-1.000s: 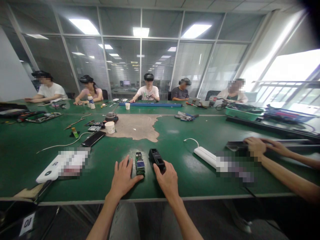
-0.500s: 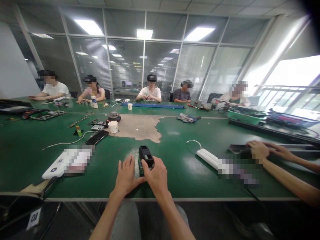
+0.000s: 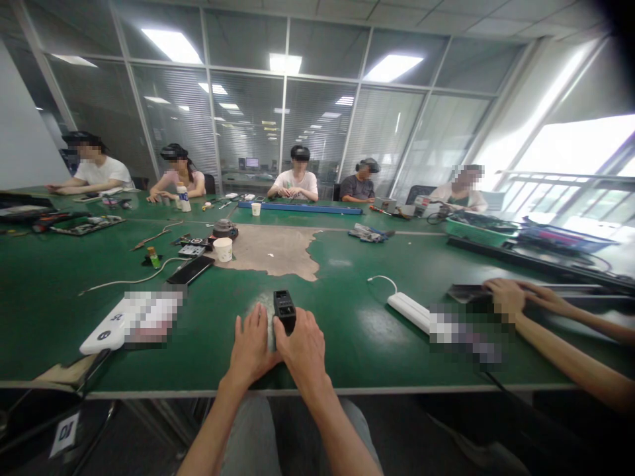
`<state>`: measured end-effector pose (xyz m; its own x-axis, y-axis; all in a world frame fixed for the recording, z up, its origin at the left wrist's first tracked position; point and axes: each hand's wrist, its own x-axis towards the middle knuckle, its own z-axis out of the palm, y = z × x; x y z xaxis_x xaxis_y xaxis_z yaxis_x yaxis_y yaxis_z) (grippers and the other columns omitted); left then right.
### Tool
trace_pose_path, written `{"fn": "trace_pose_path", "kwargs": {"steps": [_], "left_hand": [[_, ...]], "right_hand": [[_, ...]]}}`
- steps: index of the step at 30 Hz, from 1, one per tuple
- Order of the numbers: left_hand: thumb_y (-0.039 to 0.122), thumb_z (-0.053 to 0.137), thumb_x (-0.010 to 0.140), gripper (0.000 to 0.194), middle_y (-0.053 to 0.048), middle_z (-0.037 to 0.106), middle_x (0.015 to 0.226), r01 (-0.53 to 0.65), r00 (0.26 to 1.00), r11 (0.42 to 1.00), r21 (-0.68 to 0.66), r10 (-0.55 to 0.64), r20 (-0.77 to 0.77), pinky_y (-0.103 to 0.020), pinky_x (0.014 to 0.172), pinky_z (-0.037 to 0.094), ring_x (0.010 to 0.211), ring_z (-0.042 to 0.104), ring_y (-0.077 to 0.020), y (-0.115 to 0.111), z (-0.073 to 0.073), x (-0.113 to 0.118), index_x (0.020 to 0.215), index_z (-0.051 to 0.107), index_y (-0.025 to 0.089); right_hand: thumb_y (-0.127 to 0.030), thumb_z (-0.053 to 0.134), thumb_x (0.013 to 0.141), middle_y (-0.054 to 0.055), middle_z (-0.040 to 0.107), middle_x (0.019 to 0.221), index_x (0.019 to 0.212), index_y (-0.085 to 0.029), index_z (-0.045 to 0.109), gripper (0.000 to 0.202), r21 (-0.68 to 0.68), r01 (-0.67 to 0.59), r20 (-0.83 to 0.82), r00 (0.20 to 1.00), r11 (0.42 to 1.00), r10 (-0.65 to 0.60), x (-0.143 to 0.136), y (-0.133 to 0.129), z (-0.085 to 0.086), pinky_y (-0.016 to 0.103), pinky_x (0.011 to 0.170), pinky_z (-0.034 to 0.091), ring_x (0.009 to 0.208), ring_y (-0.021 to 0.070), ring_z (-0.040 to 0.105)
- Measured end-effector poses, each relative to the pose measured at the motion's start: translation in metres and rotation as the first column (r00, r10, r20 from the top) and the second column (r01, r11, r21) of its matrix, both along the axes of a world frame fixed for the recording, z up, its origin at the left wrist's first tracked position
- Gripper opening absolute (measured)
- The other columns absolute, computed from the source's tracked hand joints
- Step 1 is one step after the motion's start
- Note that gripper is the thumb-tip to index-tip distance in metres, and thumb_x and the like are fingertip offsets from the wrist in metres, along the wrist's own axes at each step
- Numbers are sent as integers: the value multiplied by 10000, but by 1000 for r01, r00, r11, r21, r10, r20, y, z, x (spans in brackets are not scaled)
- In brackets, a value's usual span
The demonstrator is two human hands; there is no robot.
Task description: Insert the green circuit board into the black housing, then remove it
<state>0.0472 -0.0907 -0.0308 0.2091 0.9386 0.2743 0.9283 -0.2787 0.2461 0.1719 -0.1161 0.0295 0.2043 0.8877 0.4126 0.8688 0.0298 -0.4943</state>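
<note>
The black rectangular plastic housing (image 3: 284, 304) was at the green worktop's (image 3: 347, 360) near side, underside hidden, with the right hand (image 3: 303, 340) clamped on it. Just beside, the left hand (image 3: 252, 344) had fingers extended, its thumb tip hard to make out.

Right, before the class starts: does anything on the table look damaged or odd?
Yes: mid-table, beyond the black housing, a ragged-edged tan patch interrupts the green tabletop. Its irregular outline looks odd, as if the tabletop were torn there.
</note>
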Motion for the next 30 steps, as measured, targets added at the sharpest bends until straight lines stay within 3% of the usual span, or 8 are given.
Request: {"fn": "trace_pose_path", "kwargs": {"steps": [10,16,21,26,30], "left_hand": [[367,424,832,802,-154,202,1587,-17,1000,999,-28,18,22,-525,1171,107,1439,238,-300,0,1,2,1524,128,92],[323,403,842,727,-154,227,1580,-13,1000,1000,-22,12,-6,-527,1174,107,1423,268,-307,0,3,4,1505,223,87],[252,410,833,679,-131,257,1574,-24,1000,1000,-11,23,-7,-522,1174,120,1414,289,-281,0,3,3,1488,286,125],[339,486,831,565,-114,345,1532,14,1000,1000,-28,-14,-4,-554,1161,133,1389,325,-287,-3,10,1,1386,465,231],[357,538,812,587,-109,378,1510,21,1000,999,-34,-21,-6,-562,1154,140,1382,333,-288,-5,13,1,1387,461,266]], "right_hand": [[-401,525,892,92,623,980,1137,-184,544,328,-35,14,62,998,999,-12,1,-7,-25,294,694,449,842,223,645],[-428,549,881,74,623,988,1108,-216,547,310,-64,16,57,998,998,-12,4,-9,-33,286,722,445,891,219,638],[-541,571,849,108,610,1040,1202,-179,521,509,-39,27,39,999,999,-26,3,-4,-35,310,756,454,951,255,624],[-443,562,873,81,618,954,1035,-190,583,301,-35,-9,-7,1000,999,9,2,1,-30,291,760,446,898,222,624],[-414,556,875,80,623,957,1040,-180,586,287,12,-17,-50,999,1000,18,3,1,-22,288,773,446,902,214,619]]}}
